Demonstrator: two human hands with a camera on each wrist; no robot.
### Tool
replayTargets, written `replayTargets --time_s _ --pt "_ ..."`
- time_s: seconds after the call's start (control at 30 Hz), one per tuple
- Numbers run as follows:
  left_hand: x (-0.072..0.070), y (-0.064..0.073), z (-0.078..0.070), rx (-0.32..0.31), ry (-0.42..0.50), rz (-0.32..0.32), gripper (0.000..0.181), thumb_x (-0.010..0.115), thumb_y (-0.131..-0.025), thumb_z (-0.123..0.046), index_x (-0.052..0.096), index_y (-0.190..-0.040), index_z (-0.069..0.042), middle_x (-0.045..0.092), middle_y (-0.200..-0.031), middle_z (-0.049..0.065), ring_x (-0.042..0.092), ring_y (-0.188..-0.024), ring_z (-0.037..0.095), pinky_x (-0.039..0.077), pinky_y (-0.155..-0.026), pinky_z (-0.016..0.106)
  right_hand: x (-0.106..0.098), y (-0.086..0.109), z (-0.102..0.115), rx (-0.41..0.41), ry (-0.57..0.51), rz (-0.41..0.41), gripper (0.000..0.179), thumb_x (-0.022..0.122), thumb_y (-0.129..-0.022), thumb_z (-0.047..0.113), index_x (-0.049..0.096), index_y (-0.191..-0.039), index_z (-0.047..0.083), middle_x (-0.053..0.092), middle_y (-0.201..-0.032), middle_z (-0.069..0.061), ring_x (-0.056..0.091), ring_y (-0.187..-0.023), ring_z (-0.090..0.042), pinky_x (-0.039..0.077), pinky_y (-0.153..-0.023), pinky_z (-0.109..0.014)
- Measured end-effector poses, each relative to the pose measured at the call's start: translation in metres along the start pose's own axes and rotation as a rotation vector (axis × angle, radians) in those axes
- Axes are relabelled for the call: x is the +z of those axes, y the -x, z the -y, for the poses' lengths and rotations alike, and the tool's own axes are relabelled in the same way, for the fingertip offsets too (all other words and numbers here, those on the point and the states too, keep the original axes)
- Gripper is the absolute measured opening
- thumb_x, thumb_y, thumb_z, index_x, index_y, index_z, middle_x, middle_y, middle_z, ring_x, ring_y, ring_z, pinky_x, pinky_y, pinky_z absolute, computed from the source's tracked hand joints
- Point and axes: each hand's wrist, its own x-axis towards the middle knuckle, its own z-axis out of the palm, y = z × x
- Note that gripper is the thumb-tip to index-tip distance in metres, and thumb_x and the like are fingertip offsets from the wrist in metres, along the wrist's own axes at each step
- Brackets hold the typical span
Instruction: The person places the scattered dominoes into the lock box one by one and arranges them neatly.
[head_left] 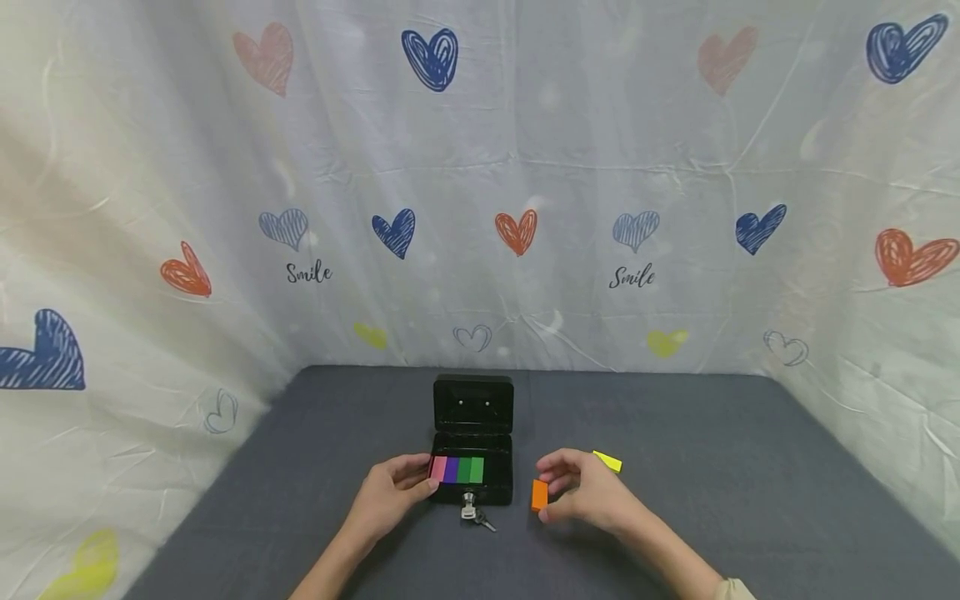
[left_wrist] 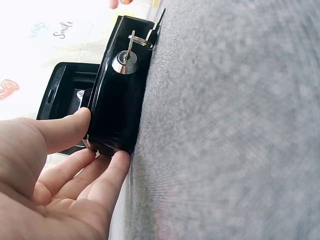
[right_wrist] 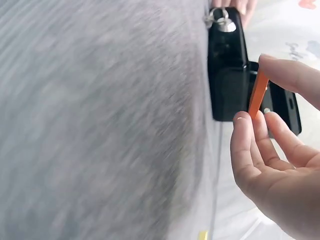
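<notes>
A black metal cash box [head_left: 498,468] stands with its lid [head_left: 473,405] raised. Pink, purple and green blocks [head_left: 465,470] lie side by side in its left part. My left hand [head_left: 390,493] grips the box's left side, thumb over the rim and fingers against the outer wall [left_wrist: 117,115]. Between thumb and fingertips, my right hand [head_left: 588,490] pinches an orange block [right_wrist: 258,92] just right of the box. In the lock at the front sits a key [head_left: 468,507], with a second key [head_left: 486,522] hanging from its ring.
A yellow block [head_left: 608,461] lies on the grey cloth-covered table [head_left: 712,483], behind my right hand. White curtains [head_left: 570,125] printed with hearts hang along the back and both sides.
</notes>
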Motion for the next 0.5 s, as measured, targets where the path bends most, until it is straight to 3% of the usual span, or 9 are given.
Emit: replayTargets --time_s 0.5 --pt "-0.001 0.0 0.001 0.01 0.021 0.015 0.05 0.078 -0.085 -0.009 0.058 -0.126 0.011 0.061 -0.122 0.026 0.062 -0.112 0.037 0.056 -0.082 0.038 0.017 -0.01 0.027 -0.109 -0.032 -0.028 0.055 0.088 -0.07 0.005 0.063 -0.119 -0.002 0.064 -0.108 -0.009 0.06 -0.096 -0.029 0.055 -0.078 -0.033"
